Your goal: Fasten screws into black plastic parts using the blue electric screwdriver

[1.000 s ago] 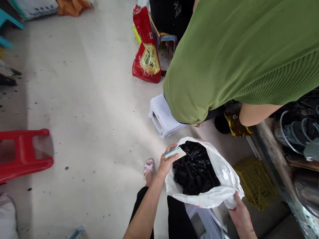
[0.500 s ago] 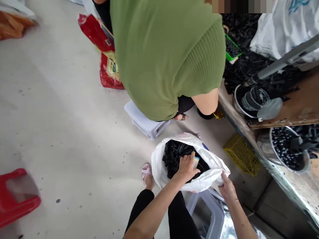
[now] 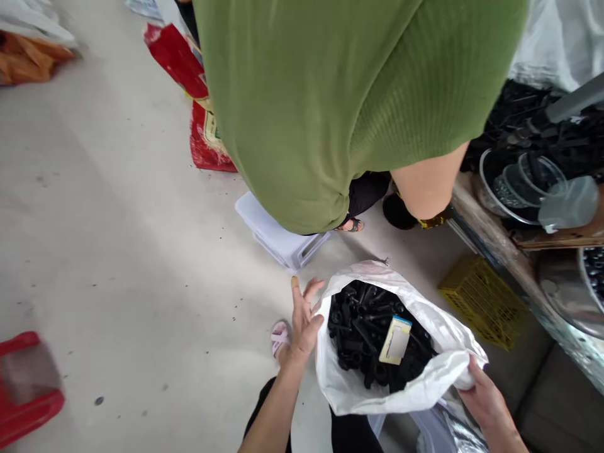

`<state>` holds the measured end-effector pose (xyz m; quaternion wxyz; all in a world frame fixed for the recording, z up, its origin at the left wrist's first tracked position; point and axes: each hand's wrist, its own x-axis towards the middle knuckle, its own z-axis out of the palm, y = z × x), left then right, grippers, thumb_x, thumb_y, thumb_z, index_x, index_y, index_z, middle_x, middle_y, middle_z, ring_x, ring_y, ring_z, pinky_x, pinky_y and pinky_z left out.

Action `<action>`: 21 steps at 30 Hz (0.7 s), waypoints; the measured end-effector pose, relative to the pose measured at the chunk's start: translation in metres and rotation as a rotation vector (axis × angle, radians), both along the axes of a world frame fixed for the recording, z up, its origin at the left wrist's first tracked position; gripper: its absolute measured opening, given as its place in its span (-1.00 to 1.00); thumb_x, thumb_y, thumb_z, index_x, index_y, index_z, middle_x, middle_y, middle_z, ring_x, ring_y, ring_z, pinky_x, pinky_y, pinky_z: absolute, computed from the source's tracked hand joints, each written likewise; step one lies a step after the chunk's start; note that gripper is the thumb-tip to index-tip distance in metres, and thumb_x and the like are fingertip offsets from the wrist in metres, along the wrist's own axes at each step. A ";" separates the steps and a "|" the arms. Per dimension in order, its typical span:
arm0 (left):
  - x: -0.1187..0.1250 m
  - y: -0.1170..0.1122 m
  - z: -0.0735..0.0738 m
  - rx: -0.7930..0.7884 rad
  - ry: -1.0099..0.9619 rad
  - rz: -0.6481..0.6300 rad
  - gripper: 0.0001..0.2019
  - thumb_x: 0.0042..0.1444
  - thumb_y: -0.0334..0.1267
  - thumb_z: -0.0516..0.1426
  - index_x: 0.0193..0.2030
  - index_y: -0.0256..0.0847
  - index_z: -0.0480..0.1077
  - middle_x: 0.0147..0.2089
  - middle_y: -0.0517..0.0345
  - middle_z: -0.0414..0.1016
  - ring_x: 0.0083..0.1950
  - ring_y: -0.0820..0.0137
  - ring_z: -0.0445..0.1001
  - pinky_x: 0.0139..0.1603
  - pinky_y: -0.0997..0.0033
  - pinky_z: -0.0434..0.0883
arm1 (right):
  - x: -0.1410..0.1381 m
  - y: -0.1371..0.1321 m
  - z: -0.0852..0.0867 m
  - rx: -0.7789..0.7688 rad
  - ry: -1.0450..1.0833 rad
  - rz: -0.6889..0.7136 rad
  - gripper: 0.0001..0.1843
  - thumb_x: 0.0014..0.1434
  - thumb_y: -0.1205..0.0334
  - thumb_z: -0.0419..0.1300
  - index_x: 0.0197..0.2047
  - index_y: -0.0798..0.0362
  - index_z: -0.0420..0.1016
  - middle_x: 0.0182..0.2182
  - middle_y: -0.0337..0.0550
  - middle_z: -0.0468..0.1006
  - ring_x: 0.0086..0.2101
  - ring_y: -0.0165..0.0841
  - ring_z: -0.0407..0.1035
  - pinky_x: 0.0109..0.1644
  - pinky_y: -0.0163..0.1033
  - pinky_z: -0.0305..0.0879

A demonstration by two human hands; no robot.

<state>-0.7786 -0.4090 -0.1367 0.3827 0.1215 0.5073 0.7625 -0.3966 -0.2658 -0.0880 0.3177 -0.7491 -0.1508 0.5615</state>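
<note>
A white woven sack [image 3: 443,377] stands with its mouth spread wide, filled with black plastic parts [image 3: 358,321]. On top of the parts lies a small pale yellow card [image 3: 395,341] with a blue edge. My right hand [image 3: 486,396] is closed on the sack's right rim, fingers pinching the folded fabric. At the left rim, my left hand [image 3: 304,321] has its fingers spread and holds nothing. Its thumb is right by the sack's edge; whether they touch I cannot tell.
A person in a green top [image 3: 302,113] sits on a pale plastic stool [image 3: 283,242] just ahead. On the right are a yellow crate [image 3: 481,299] and a workbench with a metal bowl [image 3: 486,189]. A red stool [image 3: 28,402] stands far left.
My left hand has come out of the sack and moved to its left rim. The card is now uncovered. In the view, the sack and my right hand sit farther right and lower.
</note>
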 end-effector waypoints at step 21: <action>0.026 0.043 -0.022 0.014 -0.682 0.315 -0.19 -0.09 -0.04 0.25 0.29 -0.06 0.02 -0.46 0.31 0.39 -0.38 0.46 0.41 -0.19 0.43 0.35 | -0.030 -0.001 0.045 0.199 -0.314 0.290 -0.40 -0.07 -0.20 0.23 0.06 -0.22 0.37 0.00 -0.14 0.45 0.00 -0.07 0.32 -0.01 0.06 0.37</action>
